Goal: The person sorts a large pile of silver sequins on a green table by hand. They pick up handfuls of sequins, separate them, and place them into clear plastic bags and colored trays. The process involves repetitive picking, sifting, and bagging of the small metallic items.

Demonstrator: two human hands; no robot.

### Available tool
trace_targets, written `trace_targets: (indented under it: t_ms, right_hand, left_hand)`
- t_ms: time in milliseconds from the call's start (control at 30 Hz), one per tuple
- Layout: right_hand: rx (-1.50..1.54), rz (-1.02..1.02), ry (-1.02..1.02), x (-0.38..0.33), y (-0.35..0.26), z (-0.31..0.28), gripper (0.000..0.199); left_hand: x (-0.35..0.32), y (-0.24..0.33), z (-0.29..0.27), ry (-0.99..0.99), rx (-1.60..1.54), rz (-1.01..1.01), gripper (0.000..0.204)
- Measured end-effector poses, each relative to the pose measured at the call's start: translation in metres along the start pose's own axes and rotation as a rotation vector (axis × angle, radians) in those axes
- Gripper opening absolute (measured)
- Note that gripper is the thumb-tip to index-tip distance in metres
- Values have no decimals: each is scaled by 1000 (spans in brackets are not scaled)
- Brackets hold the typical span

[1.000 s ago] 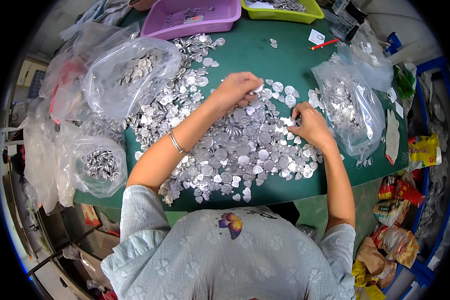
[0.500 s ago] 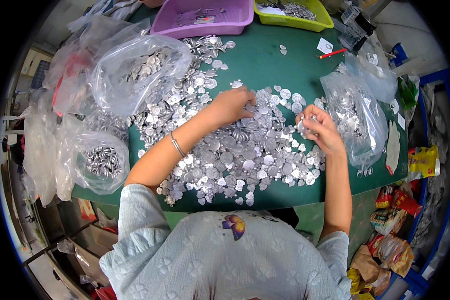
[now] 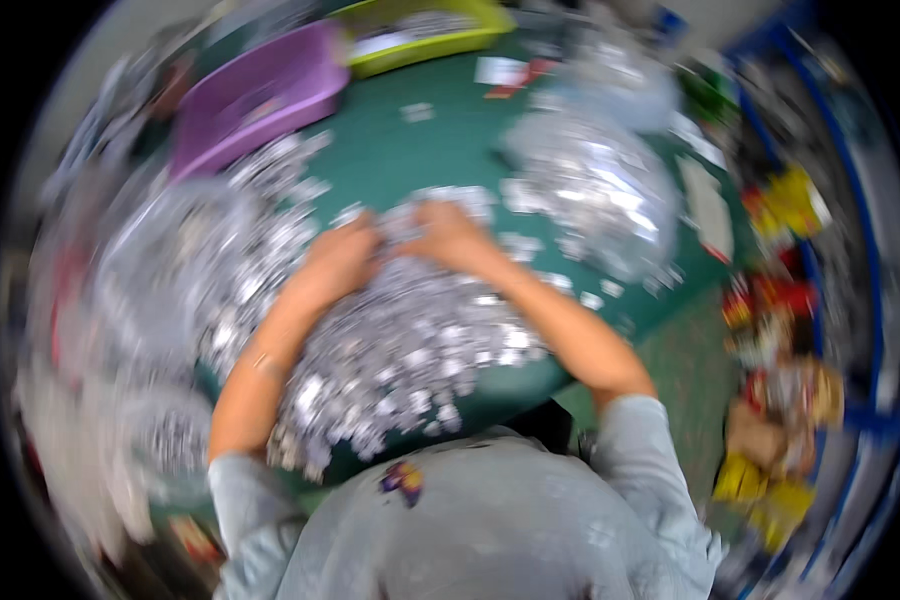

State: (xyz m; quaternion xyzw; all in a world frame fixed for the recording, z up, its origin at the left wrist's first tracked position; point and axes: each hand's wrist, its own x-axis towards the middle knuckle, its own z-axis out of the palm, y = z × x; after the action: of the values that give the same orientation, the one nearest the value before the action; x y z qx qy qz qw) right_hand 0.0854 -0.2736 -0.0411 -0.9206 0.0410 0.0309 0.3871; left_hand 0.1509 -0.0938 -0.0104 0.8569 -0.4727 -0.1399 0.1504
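Note:
A wide heap of small silver metal pieces (image 3: pixel 390 345), flat discs and leaf-like shapes among them, spreads over a green table (image 3: pixel 390 120). At its far side my left hand (image 3: pixel 348 256) reaches down with curled fingers. Close by on the right, my right hand (image 3: pixel 450 238) points inward, thumb side toward the left hand, with a narrow gap between the two. Motion smears the whole picture, so the fingertips and anything in them cannot be made out.
Clear plastic bags of silver pieces lie at left (image 3: pixel 155 275) and right (image 3: pixel 610 190). A purple basket (image 3: pixel 210 95) and a yellow-green basket (image 3: pixel 430 45) stand at the far edge. Colourful packages (image 3: pixel 770 430) sit beyond the table's right side.
My right hand, which held small silver pieces at the heap's right side, has come left beside my left hand. The head view has turned, shifting and tilting the table in the picture.

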Motion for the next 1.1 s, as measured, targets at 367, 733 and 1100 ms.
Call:
trace_targets:
  t_ms: [367,733,1100]
  right_hand:
    - [-335,36,144,10,-27,36,14]
    - [-165,78,264,-1,-16,39,23]
    - [1203,356,77,-29,-9,-7,15]
  left_hand:
    - [25,-17,4,-110,-87,116,24]
    - [17,-25,5,61,171,359,10]
    - [7,-36,-9,210,-816,-305,15]
